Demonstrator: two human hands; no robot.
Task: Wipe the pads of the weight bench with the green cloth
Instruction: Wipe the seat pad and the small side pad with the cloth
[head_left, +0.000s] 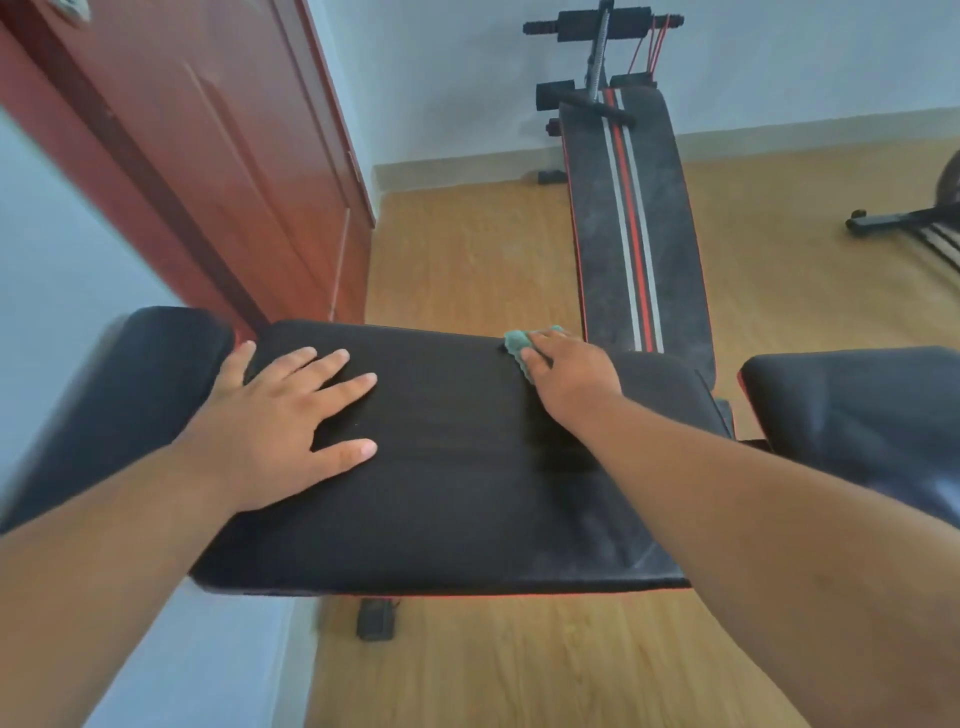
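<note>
Person's left hand, fingers spread, rests flat on black middle pad of weight bench, w/ right hand gripping bunched green cloth against pad's far edge, striped sit-up bench behind on wood floor.

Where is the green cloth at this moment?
In the head view, the green cloth lies under the right hand, at the far edge of the middle bench pad, right of centre. The left hand rests flat on the pad's left part.
</note>
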